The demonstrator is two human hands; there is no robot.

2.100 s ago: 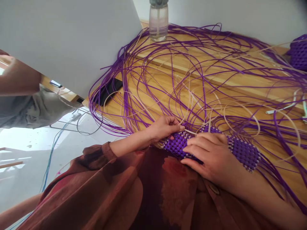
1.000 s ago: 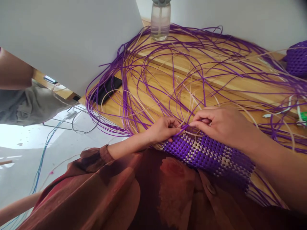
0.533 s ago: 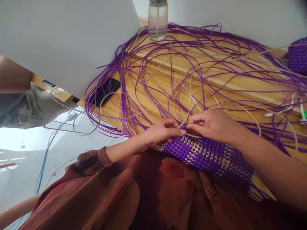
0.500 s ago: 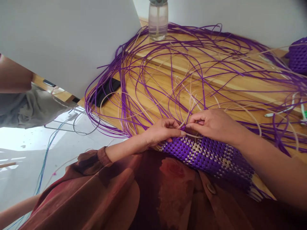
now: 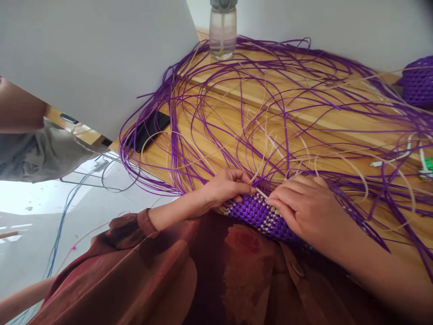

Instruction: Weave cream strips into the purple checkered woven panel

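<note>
While left hand (image 5: 227,187) and right hand (image 5: 301,205) pinch pale strand (image 5: 261,193) at woven panel (image 5: 247,211), weaving appears in hand; tightening seems due.

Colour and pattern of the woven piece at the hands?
Woven piece: purple with clusters of small cream flecks; best in the head view.

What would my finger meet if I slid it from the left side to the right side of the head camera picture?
Grey cloth → flat black thing → left hand → pale strand → right hand → white cable tip → purple woven thing.
</note>
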